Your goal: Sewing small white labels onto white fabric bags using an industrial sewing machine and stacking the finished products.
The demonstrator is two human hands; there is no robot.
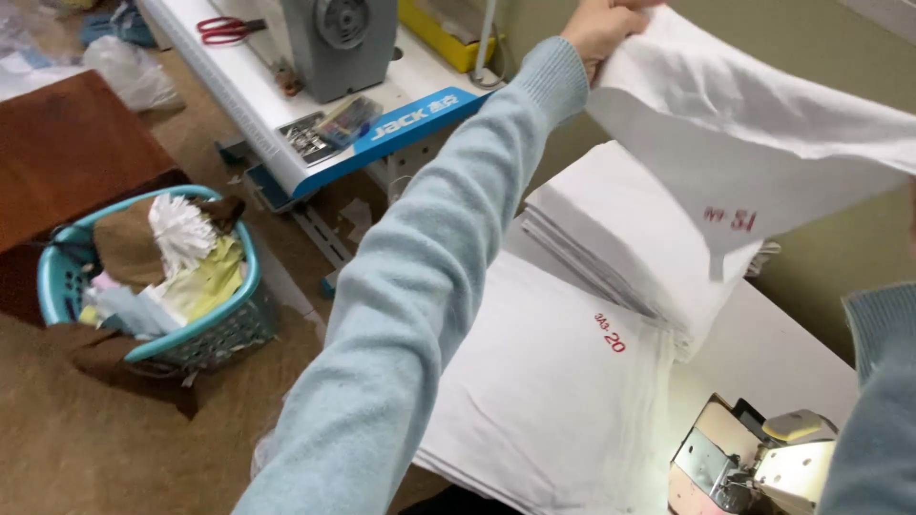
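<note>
Gripping white cloth (763, 114), fingers (601, 33) closed.

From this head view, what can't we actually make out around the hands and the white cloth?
- Right hand: out of the head view's right edge; only a blue sleeve shows.
- Left hand: fingertips cut by the top edge and wrapped in the lifted white cloth, so the grip is unclear.
- Stack of folded white pieces: far end covered by the lifted cloth.
- Basket: lower contents buried under scraps.

Even daylight, soft shadows; machine lamp (658, 448) glare; slight motion blur.
</note>
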